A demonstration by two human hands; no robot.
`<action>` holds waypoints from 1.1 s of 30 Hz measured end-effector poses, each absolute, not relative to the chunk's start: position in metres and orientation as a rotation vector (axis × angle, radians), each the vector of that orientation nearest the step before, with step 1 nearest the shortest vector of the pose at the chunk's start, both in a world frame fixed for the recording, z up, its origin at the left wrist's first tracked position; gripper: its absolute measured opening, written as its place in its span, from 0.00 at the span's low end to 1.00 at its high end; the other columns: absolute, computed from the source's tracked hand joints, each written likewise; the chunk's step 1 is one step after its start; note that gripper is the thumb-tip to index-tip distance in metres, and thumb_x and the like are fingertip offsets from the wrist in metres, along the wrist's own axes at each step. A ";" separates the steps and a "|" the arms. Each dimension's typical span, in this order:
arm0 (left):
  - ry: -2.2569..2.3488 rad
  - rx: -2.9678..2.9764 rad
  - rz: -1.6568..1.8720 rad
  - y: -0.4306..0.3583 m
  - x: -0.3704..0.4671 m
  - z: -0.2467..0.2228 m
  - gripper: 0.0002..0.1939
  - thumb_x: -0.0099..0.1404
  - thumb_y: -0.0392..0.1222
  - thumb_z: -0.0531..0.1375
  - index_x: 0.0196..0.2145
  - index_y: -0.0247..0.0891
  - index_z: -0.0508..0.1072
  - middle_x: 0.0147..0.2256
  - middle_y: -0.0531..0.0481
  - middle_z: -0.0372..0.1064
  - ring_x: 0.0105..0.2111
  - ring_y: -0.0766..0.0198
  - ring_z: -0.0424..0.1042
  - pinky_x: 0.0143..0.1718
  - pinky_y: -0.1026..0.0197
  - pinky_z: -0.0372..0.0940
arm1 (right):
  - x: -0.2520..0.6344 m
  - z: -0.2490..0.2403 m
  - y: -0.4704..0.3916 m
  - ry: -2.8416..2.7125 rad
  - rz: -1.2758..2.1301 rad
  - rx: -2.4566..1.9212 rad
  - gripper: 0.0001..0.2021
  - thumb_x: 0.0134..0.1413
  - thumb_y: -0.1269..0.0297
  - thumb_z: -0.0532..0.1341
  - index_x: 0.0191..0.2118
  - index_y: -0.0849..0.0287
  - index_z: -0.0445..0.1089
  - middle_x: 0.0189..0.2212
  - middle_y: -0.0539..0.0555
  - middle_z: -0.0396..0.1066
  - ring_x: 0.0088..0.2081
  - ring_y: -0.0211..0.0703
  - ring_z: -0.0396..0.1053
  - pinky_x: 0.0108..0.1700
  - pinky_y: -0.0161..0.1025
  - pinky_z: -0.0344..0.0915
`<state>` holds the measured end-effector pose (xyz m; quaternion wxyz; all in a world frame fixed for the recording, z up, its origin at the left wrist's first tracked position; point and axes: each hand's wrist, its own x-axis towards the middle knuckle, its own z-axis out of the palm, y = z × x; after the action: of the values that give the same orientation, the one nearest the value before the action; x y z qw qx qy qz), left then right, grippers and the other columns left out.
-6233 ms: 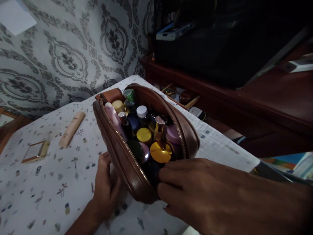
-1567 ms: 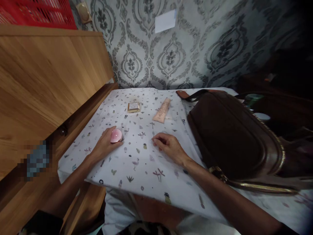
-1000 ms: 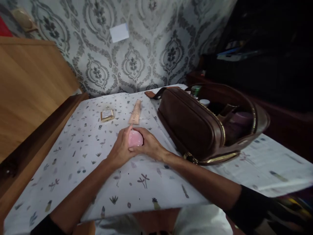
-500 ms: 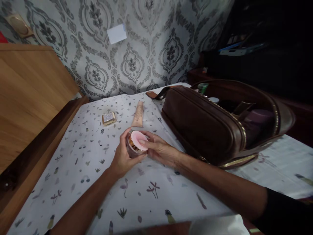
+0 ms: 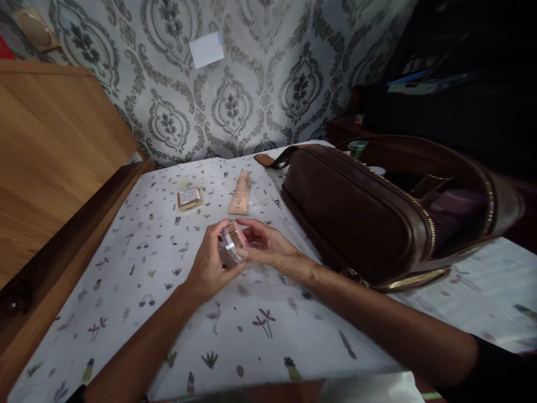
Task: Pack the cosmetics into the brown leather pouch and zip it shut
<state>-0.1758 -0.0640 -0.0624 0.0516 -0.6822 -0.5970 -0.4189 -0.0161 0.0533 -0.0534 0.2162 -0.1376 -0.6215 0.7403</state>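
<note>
A small round cosmetic jar with clear walls, a gold band and a pink face is held between both hands above the table. My left hand grips its left side, thumb below and fingers above. Around the right side curl the fingers and thumb of my right hand, by the pink face. The jar is tilted on its side, its pink face turned to the right and partly hidden by fingers. Just beyond the hands lies a peach squeeze tube. Farther left is a small gold box with a silvery top.
A brown leather bag stands unzipped at the right, with several cosmetics inside. Its strap lies toward the wall. A wooden panel borders the left side. A printed white cloth covers the table.
The jar has been tipped from pink face up to pink face rightward. My right thumb has moved from the pink face to the jar's lower edge. The view has shifted slightly.
</note>
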 end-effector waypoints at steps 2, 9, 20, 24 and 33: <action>-1.854 -2.051 -1.312 -0.065 -0.176 -0.063 0.40 0.63 0.52 0.68 0.65 0.42 0.54 0.54 0.40 0.67 0.50 0.52 0.74 0.48 0.51 0.73 | -0.016 -0.055 0.055 -1.680 2.107 -0.347 0.38 0.48 0.49 0.75 0.62 0.55 0.65 0.51 0.55 0.73 0.51 0.45 0.71 0.55 0.45 0.67; -2.025 -2.076 -1.385 -0.068 -0.177 -0.055 0.38 0.63 0.57 0.67 0.63 0.41 0.58 0.55 0.40 0.71 0.51 0.50 0.75 0.50 0.49 0.72 | -0.016 -0.055 0.056 -1.654 2.135 -0.348 0.35 0.47 0.50 0.76 0.58 0.54 0.68 0.49 0.55 0.75 0.49 0.45 0.73 0.53 0.43 0.69; -2.156 -2.153 -1.537 -0.069 -0.186 -0.054 0.35 0.68 0.62 0.58 0.65 0.40 0.59 0.51 0.42 0.73 0.48 0.52 0.74 0.49 0.49 0.69 | -0.015 -0.050 0.052 -1.609 2.203 -0.358 0.34 0.48 0.46 0.74 0.57 0.55 0.68 0.51 0.57 0.71 0.49 0.45 0.71 0.45 0.39 0.71; -2.071 -2.116 -1.521 -0.066 -0.180 -0.058 0.48 0.61 0.61 0.67 0.70 0.41 0.51 0.60 0.36 0.64 0.56 0.47 0.70 0.52 0.47 0.69 | -0.017 -0.053 0.053 -1.508 2.252 -0.359 0.31 0.49 0.46 0.74 0.55 0.56 0.70 0.49 0.56 0.72 0.44 0.42 0.71 0.43 0.39 0.70; -2.160 -2.056 -1.571 -0.068 -0.178 -0.054 0.37 0.60 0.61 0.68 0.60 0.42 0.63 0.53 0.41 0.71 0.50 0.50 0.72 0.50 0.48 0.68 | -0.014 -0.052 0.053 -1.656 2.145 -0.369 0.31 0.51 0.47 0.73 0.57 0.55 0.69 0.51 0.57 0.71 0.43 0.42 0.71 0.38 0.37 0.70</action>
<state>-0.1782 -0.0679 -0.0540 -0.1141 -0.6060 -0.6366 -0.4631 -0.0143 0.0532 -0.0522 0.2021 -0.1323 -0.5929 0.7682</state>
